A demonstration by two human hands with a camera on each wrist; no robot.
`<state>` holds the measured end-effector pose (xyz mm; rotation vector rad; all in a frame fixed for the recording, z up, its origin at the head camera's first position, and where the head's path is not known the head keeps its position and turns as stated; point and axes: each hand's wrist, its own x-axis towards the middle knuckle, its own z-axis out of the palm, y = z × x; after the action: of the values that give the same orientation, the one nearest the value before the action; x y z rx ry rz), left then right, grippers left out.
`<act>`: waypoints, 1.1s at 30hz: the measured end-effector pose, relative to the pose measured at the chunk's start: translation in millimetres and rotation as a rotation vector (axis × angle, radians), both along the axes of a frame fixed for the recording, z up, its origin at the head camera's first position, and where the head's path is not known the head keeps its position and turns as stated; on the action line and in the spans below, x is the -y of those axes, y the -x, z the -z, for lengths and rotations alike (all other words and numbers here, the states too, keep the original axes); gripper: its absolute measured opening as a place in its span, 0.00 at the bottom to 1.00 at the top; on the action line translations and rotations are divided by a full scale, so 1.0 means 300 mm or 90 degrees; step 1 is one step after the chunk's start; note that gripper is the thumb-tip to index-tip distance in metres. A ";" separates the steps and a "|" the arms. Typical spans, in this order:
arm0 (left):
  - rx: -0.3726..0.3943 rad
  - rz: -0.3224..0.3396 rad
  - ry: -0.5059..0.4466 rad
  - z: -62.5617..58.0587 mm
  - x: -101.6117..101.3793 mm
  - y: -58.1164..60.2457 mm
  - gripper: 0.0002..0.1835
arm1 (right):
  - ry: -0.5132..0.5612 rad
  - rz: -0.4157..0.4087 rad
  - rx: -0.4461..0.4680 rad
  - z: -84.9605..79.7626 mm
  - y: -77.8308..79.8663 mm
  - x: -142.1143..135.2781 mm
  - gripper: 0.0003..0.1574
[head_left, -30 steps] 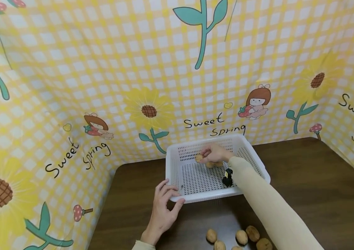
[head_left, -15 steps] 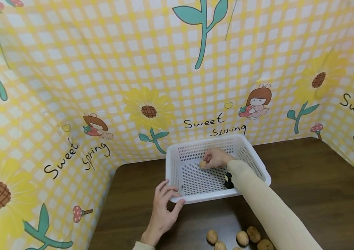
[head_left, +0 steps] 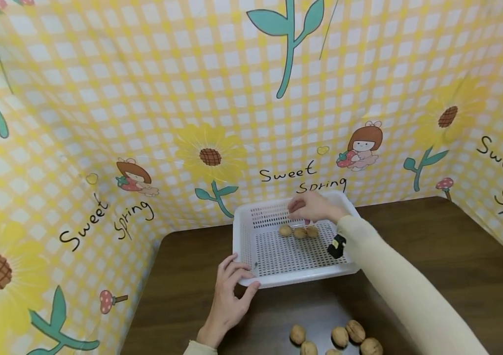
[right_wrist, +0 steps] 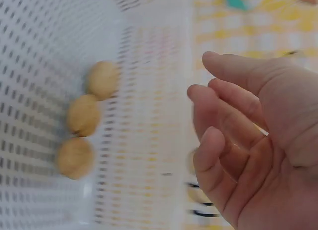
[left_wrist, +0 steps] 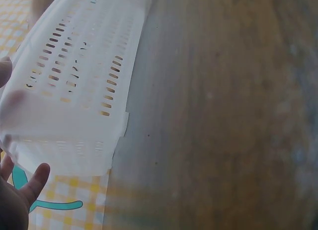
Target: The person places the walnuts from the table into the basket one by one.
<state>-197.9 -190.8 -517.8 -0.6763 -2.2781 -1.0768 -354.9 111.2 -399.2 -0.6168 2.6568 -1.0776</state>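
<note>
A white perforated plastic basket (head_left: 296, 278) stands at the back of the table, with three walnuts (head_left: 285, 230) in a row along its far side. My left hand (head_left: 229, 298) holds the basket's near left corner, fingers over the left rim and thumb at the front; the left wrist view shows its fingertips (left_wrist: 39, 176) by the wall. Above the walnuts, at the basket's far side, is my right hand (head_left: 315, 206). In the right wrist view its fingers are loosely bent, with nothing between them and the thumb. Several more walnuts (head_left: 340, 337) lie on the table in front of the basket.
The dark wooden table (head_left: 420, 246) meets a yellow checked cloth (head_left: 145, 98) hung around the back and sides. The cloth is close behind the basket. A small black wrist device (head_left: 336, 246) sits under my right sleeve.
My right hand set a walnut down at the left end of the row in the basket, let go and rose up toward the far rim. The left hand stays at its corner.
</note>
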 end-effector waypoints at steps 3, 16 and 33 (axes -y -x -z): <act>0.005 0.004 -0.002 0.001 0.001 -0.001 0.08 | -0.010 0.003 -0.059 -0.065 -0.079 -0.029 0.20; 0.006 -0.005 0.008 -0.007 0.003 -0.003 0.07 | 0.165 -0.211 -0.140 0.110 -0.569 0.010 0.07; 0.009 -0.017 0.007 0.003 0.001 -0.005 0.09 | 0.181 -0.322 0.072 0.361 -0.594 0.021 0.19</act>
<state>-196.3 -191.1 -518.8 -0.6425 -2.2996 -1.0609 -176.6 104.9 -507.6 -1.1641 2.0908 -1.2822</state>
